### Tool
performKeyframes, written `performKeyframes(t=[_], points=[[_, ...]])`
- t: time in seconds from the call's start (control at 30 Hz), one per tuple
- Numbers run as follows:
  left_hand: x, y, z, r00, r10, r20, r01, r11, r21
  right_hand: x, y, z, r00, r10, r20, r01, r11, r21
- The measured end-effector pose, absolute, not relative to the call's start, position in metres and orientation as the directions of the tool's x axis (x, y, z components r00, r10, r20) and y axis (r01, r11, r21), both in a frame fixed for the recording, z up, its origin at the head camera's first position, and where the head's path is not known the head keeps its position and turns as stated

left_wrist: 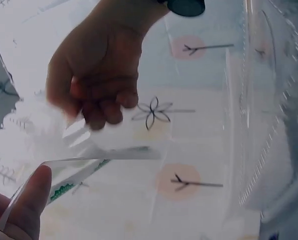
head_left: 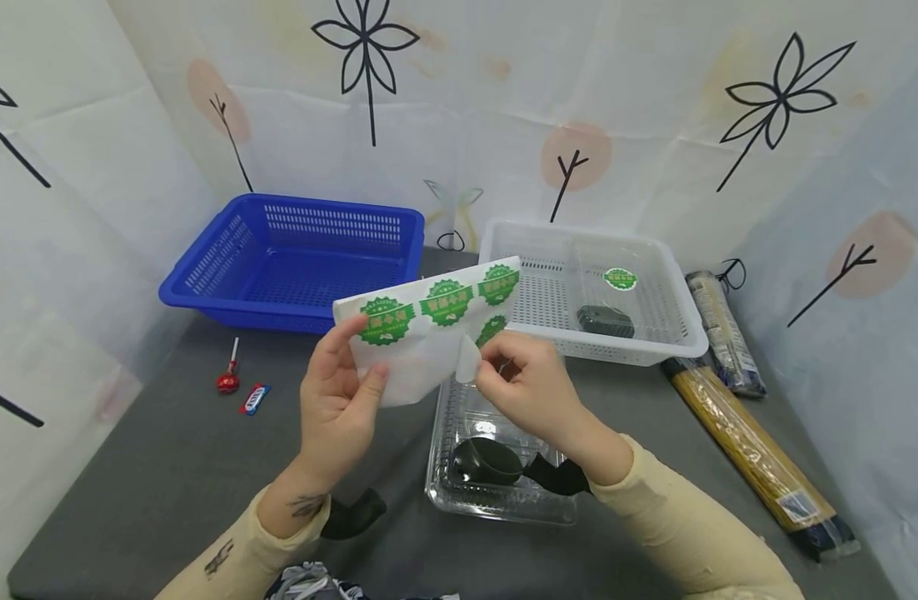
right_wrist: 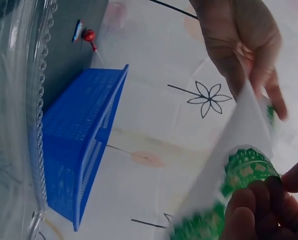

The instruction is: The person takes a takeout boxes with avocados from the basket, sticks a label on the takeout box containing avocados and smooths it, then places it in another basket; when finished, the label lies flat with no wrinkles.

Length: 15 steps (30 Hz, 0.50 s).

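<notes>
My left hand [head_left: 339,412] grips a white sheet of round green stickers [head_left: 421,354] by its left side, the thumb on the near face. At the sheet's right edge my right hand [head_left: 534,387] pinches a curled white flap. In the right wrist view the right fingers [right_wrist: 243,215] hold the edge beside a green sticker [right_wrist: 246,167] that bends away from the sheet. Below the hands lies a clear plastic box [head_left: 440,479] with a dark green oval object [head_left: 487,461] in it; the right forearm and the sheet hide part of the box.
At the back left stands a blue basket [head_left: 204,287]. A white basket [head_left: 624,354] at the back right holds a clear box with a green sticker [head_left: 620,279]. Right of it lie packs of noodles [head_left: 751,450]. A red lollipop [head_left: 227,382] and small wrapped candy [head_left: 256,399] lie left.
</notes>
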State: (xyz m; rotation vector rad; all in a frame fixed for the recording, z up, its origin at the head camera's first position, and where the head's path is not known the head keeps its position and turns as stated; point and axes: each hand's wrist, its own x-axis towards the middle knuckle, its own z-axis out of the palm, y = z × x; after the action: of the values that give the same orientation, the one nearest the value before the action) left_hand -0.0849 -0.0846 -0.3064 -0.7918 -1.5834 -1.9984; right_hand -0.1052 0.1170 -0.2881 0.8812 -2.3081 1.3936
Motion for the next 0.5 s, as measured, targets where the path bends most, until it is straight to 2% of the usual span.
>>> performKeyframes(t=[0.1,0.2,0.33,0.4,0.5], points=[[-0.085,-0.107,-0.311,-0.803,-0.062,0.592,0.588,-0.237,0.773,-0.105,0.126,-0.29,-0.806,-0.325,0.495,-0.588,0.344,-0.732],[-0.085,-0.138,-0.32,-0.882,-0.117,0.457,0.47,-0.309,0.827,-0.106,0.138,-0.292,-0.836,-0.289,0.467,-0.548,0.375,-0.748],[-0.085,-0.184,-0.344,-0.958,-0.119,0.261,0.287,-0.336,0.897,-0.105,0.153,-0.296,-0.856,-0.24,0.458,-0.517,0.414,-0.75],[-0.085,-0.204,-0.359,-0.986,-0.074,0.152,0.166,-0.261,0.951,-0.105,0.157,-0.297,-0.861,-0.223,0.457,-0.508,0.422,-0.751],[-0.084,-0.221,-0.381,-0.999,0.004,-0.04,-0.04,-0.047,0.998,-0.101,0.159,-0.291,-0.858,-0.21,0.469,-0.512,0.426,-0.745]])
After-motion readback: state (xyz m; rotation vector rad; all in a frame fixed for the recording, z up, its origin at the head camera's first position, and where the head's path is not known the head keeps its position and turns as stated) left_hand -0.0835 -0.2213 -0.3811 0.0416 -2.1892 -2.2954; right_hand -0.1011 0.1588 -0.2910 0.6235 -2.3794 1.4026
